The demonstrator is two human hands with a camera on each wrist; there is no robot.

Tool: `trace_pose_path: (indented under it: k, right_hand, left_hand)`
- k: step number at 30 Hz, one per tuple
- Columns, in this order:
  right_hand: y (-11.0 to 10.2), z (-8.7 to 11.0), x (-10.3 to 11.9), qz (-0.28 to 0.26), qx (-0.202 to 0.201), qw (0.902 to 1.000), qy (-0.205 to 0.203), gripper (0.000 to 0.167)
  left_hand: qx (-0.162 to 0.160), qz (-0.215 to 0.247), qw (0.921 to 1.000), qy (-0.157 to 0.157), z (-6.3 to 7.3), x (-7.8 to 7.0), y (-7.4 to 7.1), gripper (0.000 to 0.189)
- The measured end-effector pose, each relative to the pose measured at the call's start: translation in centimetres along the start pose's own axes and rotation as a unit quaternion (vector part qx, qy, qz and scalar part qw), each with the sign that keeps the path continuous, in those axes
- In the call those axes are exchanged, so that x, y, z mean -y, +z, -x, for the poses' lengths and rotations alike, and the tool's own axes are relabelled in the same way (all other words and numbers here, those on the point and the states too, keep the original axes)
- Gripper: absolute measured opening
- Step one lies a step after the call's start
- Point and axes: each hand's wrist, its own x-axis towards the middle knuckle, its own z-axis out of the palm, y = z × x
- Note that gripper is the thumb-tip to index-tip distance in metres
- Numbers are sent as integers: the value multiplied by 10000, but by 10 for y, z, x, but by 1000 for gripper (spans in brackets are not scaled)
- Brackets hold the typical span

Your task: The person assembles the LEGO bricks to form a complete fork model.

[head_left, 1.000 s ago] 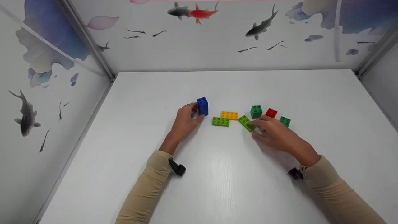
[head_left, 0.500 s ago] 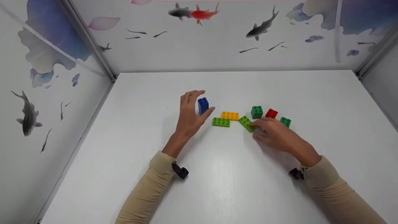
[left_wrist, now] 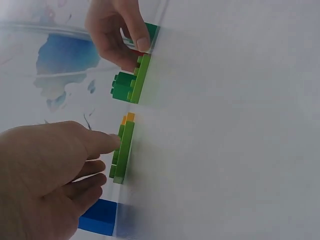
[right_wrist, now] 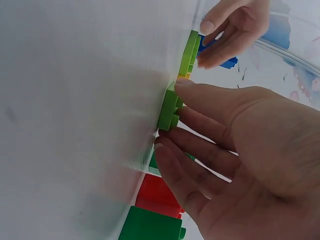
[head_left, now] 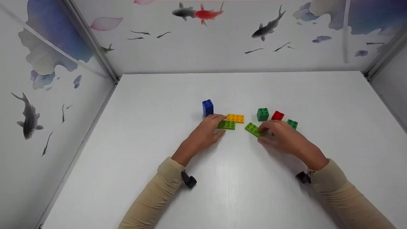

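The slanted lime brick is held at one end on the white table, pinched by thumb and finger of the right hand; judged light, stiff and smooth, it is best gripped across its long sides. Beside the yellow brick, the straight lime brick is straddled by the left hand, fingers parted; whether it is touched cannot be told.

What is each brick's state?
Tall blue plastic block: upright
Yellow oblong plastic brick: flat
Left lime oblong plastic brick: flat
Right lime oblong plastic brick: held by right hand
Left green plastic cube: studs up
Red square plastic brick: studs up
Right green square plastic brick: studs up
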Motion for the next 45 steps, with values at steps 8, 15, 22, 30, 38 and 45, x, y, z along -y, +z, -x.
trace_pose_path:
  k: [8, 15, 22, 30, 38, 45]
  right_hand:
    - [0, 0, 0, 27, -65, 10000, -70, 26]
    - [1, 1, 3, 67, -64, 9999, -106, 25]
    - [4, 0, 8, 48, -57, 9995, -316, 23]
    - [7, 3, 13, 70, 55, 9985, -534, 24]
    - [10, 3, 19, 108, 300, 9986, -428, 26]
    - [10, 3, 21, 180, 317, 9978, -548, 27]
  left_hand:
    - [18, -175, 9998, -55, 0, 3, 1, 43]
    - [21, 5, 9998, 183, 2, 5, -4, 37]
    - [216, 254, 9982, 489, 6, 7, -8, 32]
    - [614, 377, 9931, 922, 10, 9, -13, 32]
    - [858, 614, 9897, 972, 12, 12, -15, 31]
    - [952, 979, 9873, 816, 14, 14, -13, 30]
